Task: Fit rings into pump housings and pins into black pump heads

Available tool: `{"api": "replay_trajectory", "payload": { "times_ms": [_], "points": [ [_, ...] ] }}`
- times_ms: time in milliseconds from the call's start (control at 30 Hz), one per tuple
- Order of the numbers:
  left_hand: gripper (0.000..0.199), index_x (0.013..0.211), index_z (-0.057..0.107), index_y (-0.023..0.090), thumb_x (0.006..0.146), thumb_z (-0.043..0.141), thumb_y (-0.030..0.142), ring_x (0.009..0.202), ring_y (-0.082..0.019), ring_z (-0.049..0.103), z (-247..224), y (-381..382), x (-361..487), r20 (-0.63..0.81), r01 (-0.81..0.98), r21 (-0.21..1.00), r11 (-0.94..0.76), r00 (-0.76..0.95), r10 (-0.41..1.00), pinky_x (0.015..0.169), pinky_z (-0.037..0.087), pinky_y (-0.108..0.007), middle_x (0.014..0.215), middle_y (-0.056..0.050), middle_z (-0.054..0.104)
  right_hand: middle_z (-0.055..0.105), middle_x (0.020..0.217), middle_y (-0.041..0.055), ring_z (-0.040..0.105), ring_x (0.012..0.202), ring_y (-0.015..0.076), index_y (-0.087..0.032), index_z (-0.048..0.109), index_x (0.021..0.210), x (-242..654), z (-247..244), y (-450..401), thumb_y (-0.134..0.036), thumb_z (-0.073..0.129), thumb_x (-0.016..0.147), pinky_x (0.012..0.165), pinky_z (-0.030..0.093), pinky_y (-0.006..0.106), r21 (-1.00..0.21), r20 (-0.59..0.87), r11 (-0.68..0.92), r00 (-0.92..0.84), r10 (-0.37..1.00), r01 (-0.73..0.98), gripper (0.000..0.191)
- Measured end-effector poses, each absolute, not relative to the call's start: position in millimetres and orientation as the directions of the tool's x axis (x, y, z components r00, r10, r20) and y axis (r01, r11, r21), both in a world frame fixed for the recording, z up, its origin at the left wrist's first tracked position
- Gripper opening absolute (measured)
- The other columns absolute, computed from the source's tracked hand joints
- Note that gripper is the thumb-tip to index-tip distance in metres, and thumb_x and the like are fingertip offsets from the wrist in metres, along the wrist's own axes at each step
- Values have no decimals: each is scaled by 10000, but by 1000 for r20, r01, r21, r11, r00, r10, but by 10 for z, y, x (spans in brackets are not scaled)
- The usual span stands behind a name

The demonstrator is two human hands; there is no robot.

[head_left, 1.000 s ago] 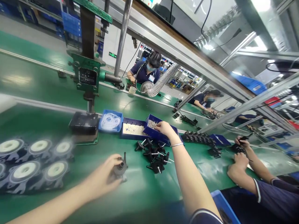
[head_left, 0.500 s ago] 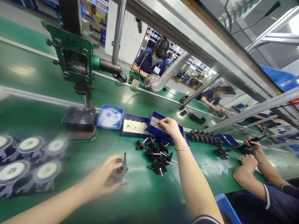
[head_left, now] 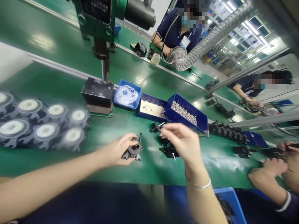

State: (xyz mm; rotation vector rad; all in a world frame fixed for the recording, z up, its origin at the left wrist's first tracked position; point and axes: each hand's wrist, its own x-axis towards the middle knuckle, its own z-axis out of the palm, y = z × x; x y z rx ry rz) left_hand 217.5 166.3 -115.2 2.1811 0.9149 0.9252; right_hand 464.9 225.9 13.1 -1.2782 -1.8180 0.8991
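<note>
My left hand (head_left: 123, 150) is wrapped round a black plastic pump housing (head_left: 135, 148) with a round opening and a thin spout pointing up. Just above the pile of black parts with white pins (head_left: 168, 150), my right hand (head_left: 181, 138) holds thumb and fingers in a pinch. Whatever lies between those fingertips is too small to make out. Behind that hand stands a dark blue bin (head_left: 190, 119) of small metal screws (head_left: 183, 112). My right hand and wrist partly cover the pile.
Several black housings with white discs (head_left: 46, 132) stand in rows at the left. A green press (head_left: 100, 56) rises from the bench beside a blue tray of clear tubing (head_left: 127, 95) and a bin of pale small pieces (head_left: 151, 109). A co-worker's hands (head_left: 272, 168) are at the right.
My right hand has left the screw bin and come down and towards my left hand. The left hand still holds the pump housing. The camera view has shifted closer to the bench.
</note>
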Motion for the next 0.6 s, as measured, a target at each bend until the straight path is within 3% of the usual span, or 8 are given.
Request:
{"api": "replay_trajectory", "payload": {
  "times_ms": [100,200,300,467,600],
  "points": [
    [645,1340,359,217,805,720,242,1135,-310,645,-1151,1663,2186,400,344,717,-606,510,762,888,594,-430,1372,-197,450,746,876,37,713,787,178,-222,723,903,4510,-200,1876,-276,714,888,732,587,302,-857,70,216,-310,948,468,57],
    [646,1332,366,201,796,724,240,1128,-310,649,-1171,1666,2191,421,341,705,-622,505,754,884,594,-423,1362,-203,452,734,904,37,703,868,184,-220,710,878,4463,-456,1707,-240,698,901,794,578,309,-842,121,255,-294,948,476,32],
    [638,1332,366,188,801,715,243,1121,-311,651,-1184,1670,2190,431,337,700,-629,504,749,876,593,-423,1354,-212,455,723,870,25,698,815,165,-218,691,876,4421,-540,1643,-198,675,915,756,580,286,-787,198,321,-277,940,527,47],
    [618,1339,355,186,823,688,258,1126,-303,649,-1178,1663,2194,447,342,689,-639,492,747,843,600,-393,1352,-216,458,735,918,42,717,841,177,-227,653,989,4373,-561,1592,-106,619,932,763,605,307,-566,411,554,-373,832,611,137],
    [602,1334,345,181,832,668,261,1136,-315,643,-1176,1659,2202,464,356,669,-653,487,740,843,605,-409,1336,-220,466,726,1035,142,710,962,240,-154,597,1187,4379,-621,1547,1,585,904,813,623,387,-279,496,750,-578,647,600,323]
  ]
}}
